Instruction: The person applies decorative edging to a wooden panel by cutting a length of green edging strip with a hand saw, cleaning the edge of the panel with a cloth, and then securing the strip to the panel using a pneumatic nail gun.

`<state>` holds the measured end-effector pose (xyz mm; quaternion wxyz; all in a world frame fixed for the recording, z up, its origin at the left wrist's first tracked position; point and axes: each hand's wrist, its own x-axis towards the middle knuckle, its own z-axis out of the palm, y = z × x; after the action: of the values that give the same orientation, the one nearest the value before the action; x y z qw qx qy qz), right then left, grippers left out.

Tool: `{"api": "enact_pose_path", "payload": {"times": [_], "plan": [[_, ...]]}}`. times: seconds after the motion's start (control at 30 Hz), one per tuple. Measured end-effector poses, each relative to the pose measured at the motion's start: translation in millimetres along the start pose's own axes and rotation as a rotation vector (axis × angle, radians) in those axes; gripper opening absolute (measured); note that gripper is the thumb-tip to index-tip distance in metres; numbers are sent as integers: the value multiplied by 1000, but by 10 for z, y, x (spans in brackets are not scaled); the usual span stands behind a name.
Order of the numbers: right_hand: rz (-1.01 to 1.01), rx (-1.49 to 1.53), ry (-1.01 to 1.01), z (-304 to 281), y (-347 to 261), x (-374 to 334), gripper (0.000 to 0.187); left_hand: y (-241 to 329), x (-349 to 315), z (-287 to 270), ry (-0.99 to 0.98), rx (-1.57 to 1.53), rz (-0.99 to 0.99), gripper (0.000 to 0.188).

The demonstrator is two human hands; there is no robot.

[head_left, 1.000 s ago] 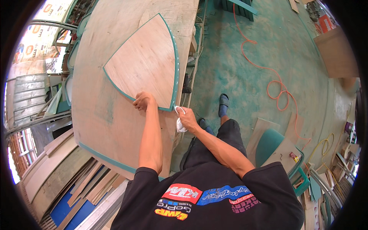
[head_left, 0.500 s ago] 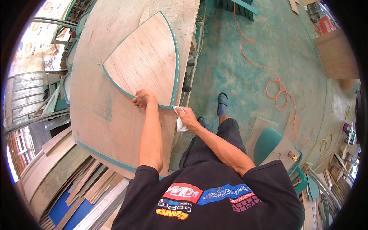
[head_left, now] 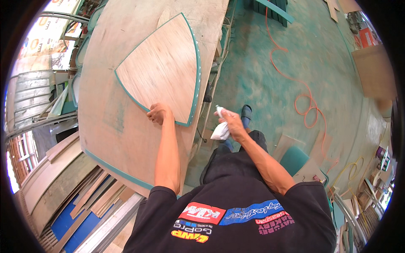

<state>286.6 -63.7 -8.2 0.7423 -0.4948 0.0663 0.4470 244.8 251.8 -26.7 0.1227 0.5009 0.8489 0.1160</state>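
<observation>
Right hand [head_left: 231,120] clasps white bag [head_left: 220,132], contents hidden; left hand [head_left: 161,113], grip unclear, touches panel [head_left: 163,69].

Single view: I wear it, left head fisheye. Looks steeply down over my shirt front [head_left: 249,179], worktable [head_left: 99,135] near below. Takes in floor [head_left: 249,71] right of worktable; straight edges bow toward the rim.

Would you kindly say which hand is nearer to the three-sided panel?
Left: the left hand touches the panel at its lower edge; the right hand is apart, to the panel's right.
</observation>
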Motion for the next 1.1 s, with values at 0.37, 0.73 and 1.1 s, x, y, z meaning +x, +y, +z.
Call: {"api": "enact_pose_path", "payload": {"times": [0.37,0.73,1.1], "plan": [[-227,248,349,-1610,-1052,86,41,-84,-47,69,92,24,45,47],[-208,143,364,-2125,-1812,504,48,107,-168,-156,59,40,-10,52],[-649,-959,209,-1001,-4592,3031,36,-48,-237,-99,175,-22,-29,52]]}}
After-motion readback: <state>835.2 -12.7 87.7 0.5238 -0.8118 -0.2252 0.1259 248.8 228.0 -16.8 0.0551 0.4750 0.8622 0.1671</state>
